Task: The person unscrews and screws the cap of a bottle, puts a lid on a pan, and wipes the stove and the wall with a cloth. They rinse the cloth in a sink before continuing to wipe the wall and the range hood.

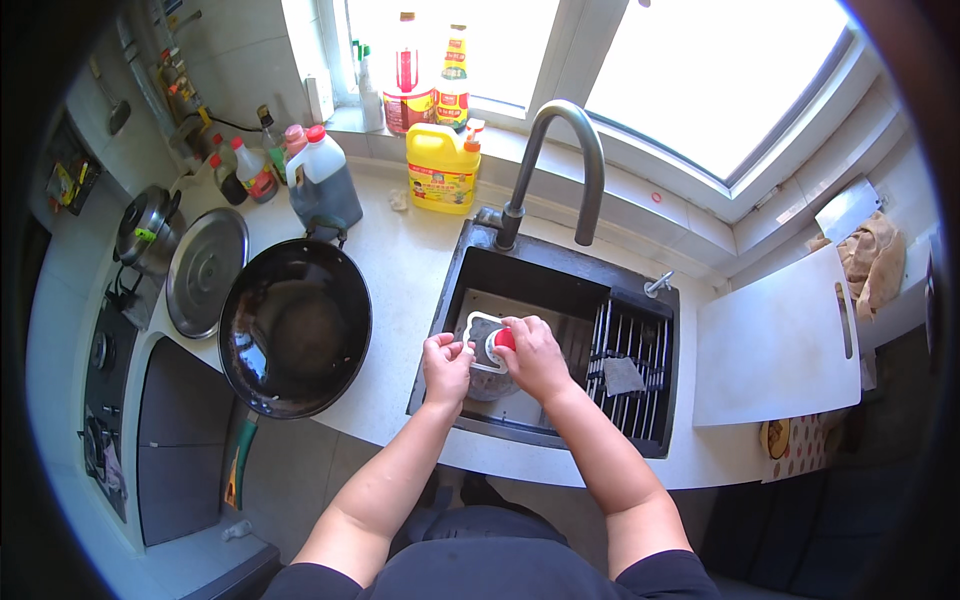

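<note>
Above the black sink point(470, 265), my left hand point(447, 372) pinches the left edge of a small rectangular piece with a white frame point(483, 325) and a dark middle. My right hand point(537, 358) closes over a round red-and-white knob point(505, 340) lying against that piece. Its fingers hide part of the knob. Just under both hands is a clear, see-through container point(492, 388); its contents are too unclear to name.
A dark faucet point(575, 115) arches over the sink. On the sink's right, a rack point(625, 400) bears a grey cloth point(624, 375). Left stands a black wok point(295, 330) beside a metal lid point(207, 270). Bottles and a yellow jug point(442, 175) line the back; a white cutting board point(775, 340) leans right.
</note>
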Demonstrator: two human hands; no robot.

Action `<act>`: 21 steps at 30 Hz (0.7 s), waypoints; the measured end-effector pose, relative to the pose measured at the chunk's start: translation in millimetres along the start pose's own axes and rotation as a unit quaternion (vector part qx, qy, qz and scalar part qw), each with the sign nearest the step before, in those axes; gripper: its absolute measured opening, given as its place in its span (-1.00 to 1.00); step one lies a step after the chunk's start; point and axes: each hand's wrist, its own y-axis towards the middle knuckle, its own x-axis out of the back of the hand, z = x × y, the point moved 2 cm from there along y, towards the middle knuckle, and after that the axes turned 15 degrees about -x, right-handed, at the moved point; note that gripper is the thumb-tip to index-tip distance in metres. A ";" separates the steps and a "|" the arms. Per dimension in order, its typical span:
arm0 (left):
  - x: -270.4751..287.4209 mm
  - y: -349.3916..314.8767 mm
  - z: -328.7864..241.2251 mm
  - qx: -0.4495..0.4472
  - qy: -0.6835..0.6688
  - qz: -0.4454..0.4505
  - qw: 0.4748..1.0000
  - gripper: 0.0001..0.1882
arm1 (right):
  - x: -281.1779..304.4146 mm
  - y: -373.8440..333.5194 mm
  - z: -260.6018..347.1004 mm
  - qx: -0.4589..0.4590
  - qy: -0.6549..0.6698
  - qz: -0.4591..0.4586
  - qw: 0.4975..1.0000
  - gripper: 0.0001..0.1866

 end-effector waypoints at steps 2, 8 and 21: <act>-0.1 -2.4 -2.5 0.004 0.009 -0.005 1.000 -0.59 | -0.7 -3.7 3.0 -0.024 0.011 0.007 1.000 -0.44; -1.6 -4.1 -5.2 0.004 0.004 0.016 1.000 -0.58 | -5.5 -6.3 -8.5 0.029 0.050 0.018 0.998 -0.27; -24.4 30.7 -27.3 0.102 0.037 0.059 0.992 -0.55 | -4.3 -11.9 -17.1 -0.027 0.138 -0.032 0.990 -0.14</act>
